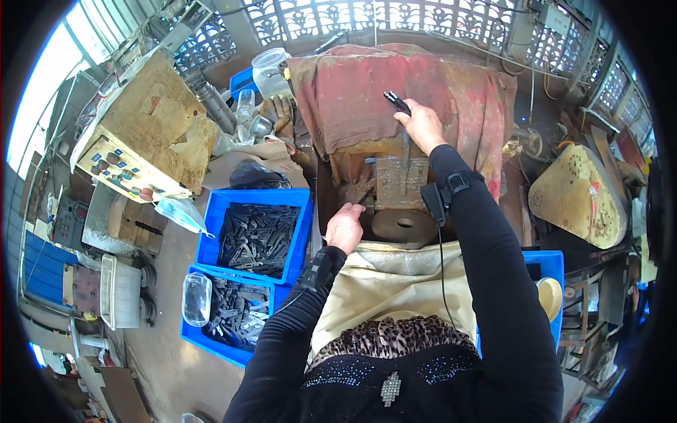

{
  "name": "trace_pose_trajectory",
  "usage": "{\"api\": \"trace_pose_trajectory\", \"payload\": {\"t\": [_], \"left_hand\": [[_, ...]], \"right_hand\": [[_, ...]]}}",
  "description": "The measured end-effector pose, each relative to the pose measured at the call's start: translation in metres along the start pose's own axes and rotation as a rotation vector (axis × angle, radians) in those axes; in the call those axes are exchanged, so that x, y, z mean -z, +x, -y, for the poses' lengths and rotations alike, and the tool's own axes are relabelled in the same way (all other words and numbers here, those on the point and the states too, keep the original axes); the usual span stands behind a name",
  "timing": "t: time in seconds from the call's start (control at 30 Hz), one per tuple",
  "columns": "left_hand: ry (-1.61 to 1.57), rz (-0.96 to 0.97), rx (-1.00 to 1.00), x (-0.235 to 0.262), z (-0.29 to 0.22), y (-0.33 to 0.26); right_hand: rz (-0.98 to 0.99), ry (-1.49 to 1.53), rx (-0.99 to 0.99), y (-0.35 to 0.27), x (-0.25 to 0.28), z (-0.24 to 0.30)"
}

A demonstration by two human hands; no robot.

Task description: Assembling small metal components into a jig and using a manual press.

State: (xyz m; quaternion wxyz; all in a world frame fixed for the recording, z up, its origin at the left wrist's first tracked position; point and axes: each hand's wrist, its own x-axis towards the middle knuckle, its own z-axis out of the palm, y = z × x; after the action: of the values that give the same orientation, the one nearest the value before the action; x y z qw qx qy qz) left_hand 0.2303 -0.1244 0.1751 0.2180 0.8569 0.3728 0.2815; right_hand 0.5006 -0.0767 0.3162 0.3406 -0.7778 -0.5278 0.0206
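My right hand (423, 127) is closed around narrow dark pieces (397, 103) with shiny tips, in front of a red cloth (367, 92). An upright metal rod (405, 158) runs down from just below that hand to a wet, rusty metal block (389, 183). My left hand (344, 227) is lower, at the near left of the block, its fingers pinched on a thin dark strip (365, 199). Right of the left hand lies a round brown disc (386, 227) with a centre hole. Exactly what the strip's far end touches I cannot tell.
Two blue bins (307, 225) with dark metal strips stand at the left, a clear plastic box (197, 299) on the nearer one. Beyond is a rusty control cabinet (159, 106). A worn cream-coloured guard (575, 197) and another blue bin (557, 264) are at the right.
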Motion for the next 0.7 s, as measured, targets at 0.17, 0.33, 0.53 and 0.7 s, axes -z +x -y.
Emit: {"api": "trace_pose_trajectory", "payload": {"t": [0.17,0.33,0.53,0.7], "left_hand": [[0.067,-0.024,-0.04,-0.009,0.007,-0.002],[0.085,-0.065,-0.042,-0.01,0.007,0.0],[0.114,-0.023,-0.012,-0.013,0.013,0.005],[0.122,0.063,0.021,-0.009,0.008,0.003]], "right_hand": [[-0.02,0.003,0.004,-0.002,0.0,0.0],[-0.021,0.02,0.027,-0.002,0.004,0.002],[0.016,-0.026,0.025,0.006,0.003,0.002],[0.03,-0.067,0.007,0.0,0.008,0.009]]}}
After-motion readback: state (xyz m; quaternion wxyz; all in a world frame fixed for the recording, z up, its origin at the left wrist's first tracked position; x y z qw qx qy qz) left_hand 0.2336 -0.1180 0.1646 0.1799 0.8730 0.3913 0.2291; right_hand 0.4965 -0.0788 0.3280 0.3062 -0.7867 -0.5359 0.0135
